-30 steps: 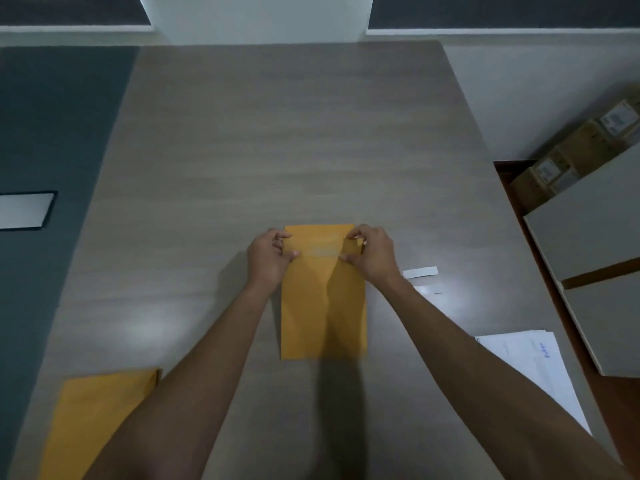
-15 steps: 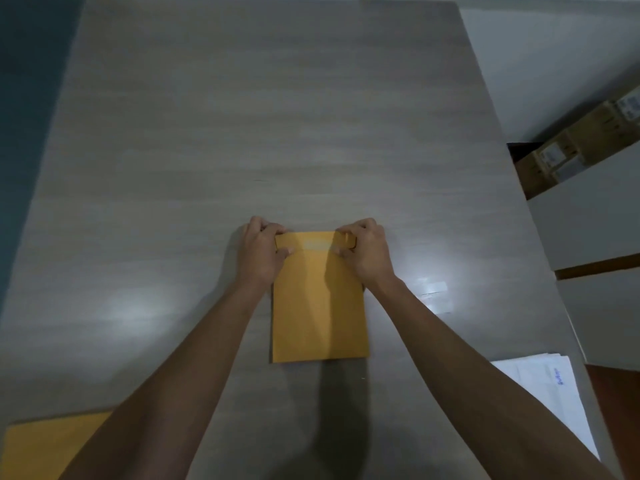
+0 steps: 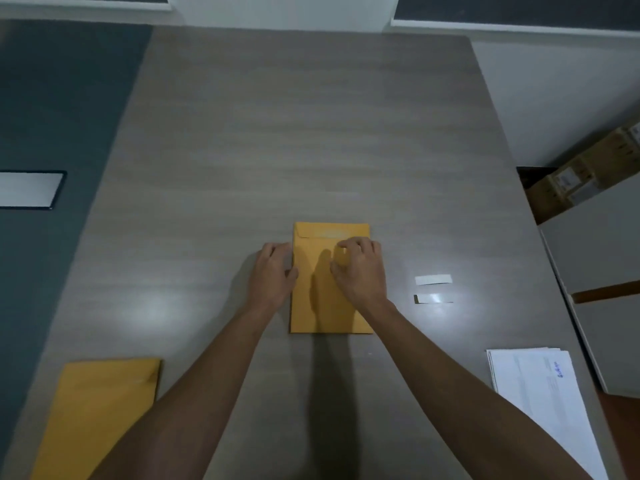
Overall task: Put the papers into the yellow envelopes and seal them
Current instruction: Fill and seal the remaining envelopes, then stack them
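**A:** Two yellow stacks going: spare envelopes (image 3: 100,410) nearest on the left of the desk (image 3: 311,133), papers (image 3: 547,403) on the right. How's the middle envelope (image 3: 329,306) gonna handle?

**B:** Light, thin, floppy, probably slides on that smooth top. Left hand (image 3: 273,271) lies loose at its left edge, grip released. Right hand (image 3: 360,268) rests on it with fingers curled, holding nothing. I'd pinch an edge or corner. Flap's folded down at the far end.

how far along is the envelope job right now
Done, apparently: the centre envelope lies flat with its flap folded down, and two peeled strips lie right of it. In hand: the right hand rests on it, the left hand at its edge. Left: papers at right, another envelope at near left.
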Motion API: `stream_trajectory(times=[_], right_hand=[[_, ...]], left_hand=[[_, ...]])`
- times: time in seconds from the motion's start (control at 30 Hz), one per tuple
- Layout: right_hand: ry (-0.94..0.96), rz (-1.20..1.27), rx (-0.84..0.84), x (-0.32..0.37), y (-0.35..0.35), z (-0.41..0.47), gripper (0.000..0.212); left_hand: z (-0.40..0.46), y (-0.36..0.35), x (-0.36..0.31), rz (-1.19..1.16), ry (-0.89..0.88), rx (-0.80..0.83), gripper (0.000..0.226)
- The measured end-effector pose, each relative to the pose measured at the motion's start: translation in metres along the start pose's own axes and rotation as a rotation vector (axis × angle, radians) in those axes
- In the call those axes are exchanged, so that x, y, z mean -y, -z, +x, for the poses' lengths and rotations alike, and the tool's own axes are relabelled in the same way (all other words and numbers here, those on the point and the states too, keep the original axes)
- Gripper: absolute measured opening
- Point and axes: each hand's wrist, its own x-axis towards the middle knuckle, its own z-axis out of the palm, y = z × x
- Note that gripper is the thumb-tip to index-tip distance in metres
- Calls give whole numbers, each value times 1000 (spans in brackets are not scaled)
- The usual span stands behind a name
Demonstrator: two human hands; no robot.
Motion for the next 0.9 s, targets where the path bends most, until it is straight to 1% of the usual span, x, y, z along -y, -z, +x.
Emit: stream_trajectory(times=[0.13, 0.23, 0.33, 0.4, 0.5, 0.57, 0.6, 0.63, 0.7, 0.8, 0.9], right_hand=[[122, -56, 49, 30, -14, -42, 37], [222, -91, 86, 51, -24, -71, 36], [329, -121, 147, 72, -39, -97, 38], [356, -118, 187, 85, -48, -111, 39], [402, -105, 221, 101, -60, -133, 40], [420, -102, 238, 108, -65, -145, 40], [427, -97, 243, 110, -67, -150, 39], [433, -94, 249, 112, -69, -155, 39], [428, -73, 263, 109, -71, -163, 39], [407, -36, 250, 100, -71, -173, 37], [382, -3, 218, 89, -66, -181, 34]], left_hand=[[-55, 15, 16, 4, 39, -32, 44], [-94, 29, 32, -7, 118, -67, 44], [-135, 47, 52, -1, 160, -168, 44], [-162, 60, 68, 38, 189, -249, 41], [-202, 76, 95, 150, 330, -379, 31], [-226, 80, 114, 222, 455, -419, 32], [-236, 81, 123, 250, 530, -401, 39], [-246, 79, 131, 273, 600, -349, 47], [-260, 72, 142, 306, 654, -203, 58], [-272, 58, 141, 330, 574, -70, 61], [-273, 42, 120, 362, 448, -19, 58]])
